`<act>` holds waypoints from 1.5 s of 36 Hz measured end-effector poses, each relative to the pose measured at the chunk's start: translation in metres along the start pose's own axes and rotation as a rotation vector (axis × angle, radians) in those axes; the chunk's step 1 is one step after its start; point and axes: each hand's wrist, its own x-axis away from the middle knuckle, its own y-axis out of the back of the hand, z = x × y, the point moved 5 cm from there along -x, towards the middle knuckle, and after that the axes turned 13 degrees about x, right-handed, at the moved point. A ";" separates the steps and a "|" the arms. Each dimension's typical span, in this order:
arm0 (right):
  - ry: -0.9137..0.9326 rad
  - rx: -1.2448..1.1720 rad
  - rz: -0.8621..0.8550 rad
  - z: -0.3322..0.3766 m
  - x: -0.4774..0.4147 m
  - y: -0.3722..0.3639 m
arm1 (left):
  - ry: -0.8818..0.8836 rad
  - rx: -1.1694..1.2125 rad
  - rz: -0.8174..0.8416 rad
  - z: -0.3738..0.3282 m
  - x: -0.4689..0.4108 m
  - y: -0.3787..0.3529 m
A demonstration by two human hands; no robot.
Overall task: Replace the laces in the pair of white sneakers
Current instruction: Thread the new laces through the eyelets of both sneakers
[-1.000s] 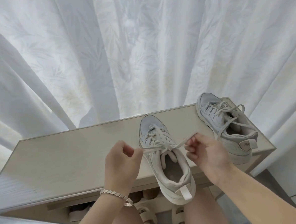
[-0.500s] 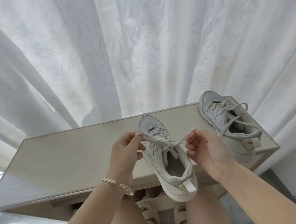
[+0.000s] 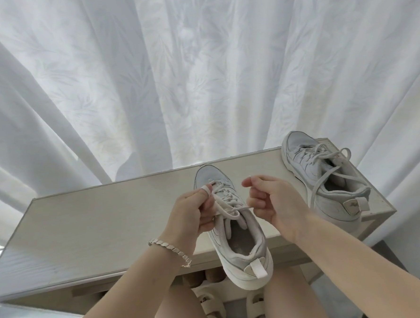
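Near sneaker (image 3: 235,233) sits toe-away on the desk (image 3: 97,222), with its heel hanging off the front edge. Left hand (image 3: 190,214) has the lace (image 3: 228,208) bunched up and pinched over the eyelets, and there's a bracelet (image 3: 170,247) on that wrist. A strand runs across to the right hand (image 3: 278,203), whose fingers (image 3: 256,202) curl around it just beside the tongue. The other sneaker (image 3: 323,176) is over at the desk's right end, laces loose and flopping around. White curtain (image 3: 198,73) hangs behind it all, and a pair of sandals (image 3: 208,304) peeks out underneath.
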 end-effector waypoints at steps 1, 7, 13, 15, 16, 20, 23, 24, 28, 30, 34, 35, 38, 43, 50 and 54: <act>-0.007 -0.004 -0.008 -0.001 0.000 0.000 | 0.025 0.036 -0.002 0.001 0.000 0.001; 0.262 0.278 -0.036 0.014 0.014 0.008 | 0.073 0.051 0.004 -0.010 -0.003 0.005; 0.844 0.925 -0.130 0.020 0.053 0.002 | -0.065 -0.197 0.101 -0.039 -0.011 -0.011; 0.937 1.040 -0.046 0.014 0.060 -0.010 | -0.039 -0.285 0.153 -0.044 -0.016 -0.024; 0.965 1.084 0.001 0.012 0.063 -0.018 | -0.015 -0.319 0.181 -0.045 -0.018 -0.031; 1.103 1.308 0.182 0.000 0.069 -0.043 | 0.033 -0.366 0.235 -0.045 -0.022 -0.046; 1.092 1.270 0.037 0.011 0.063 -0.026 | -0.190 -0.488 0.130 -0.052 -0.019 -0.035; 1.081 1.252 -0.057 0.016 0.059 -0.018 | -0.293 -0.542 0.092 -0.056 -0.014 -0.031; 0.941 1.260 -0.299 0.027 0.039 0.007 | -0.465 -0.769 0.060 -0.049 0.008 -0.019; 0.785 1.251 -0.228 0.023 0.026 0.009 | -0.454 -0.826 0.062 -0.039 0.010 -0.015; 0.675 1.257 -0.058 0.016 0.011 -0.001 | -0.486 -0.871 0.036 -0.031 0.007 -0.012; 0.661 1.250 -0.026 0.016 0.009 -0.003 | -0.492 -0.851 0.033 -0.030 0.007 -0.012; 0.645 1.265 0.078 0.015 0.005 -0.007 | -0.503 -0.657 -0.059 -0.034 0.010 -0.006; 0.651 1.348 0.179 0.019 0.000 -0.010 | -0.380 -0.721 -0.313 -0.023 0.014 0.026; 0.723 1.572 0.131 0.029 -0.003 -0.012 | -0.606 -1.126 -0.146 -0.012 0.041 -0.007; 0.666 1.455 0.145 0.022 -0.003 -0.012 | -0.633 -1.256 -0.093 -0.007 0.037 -0.024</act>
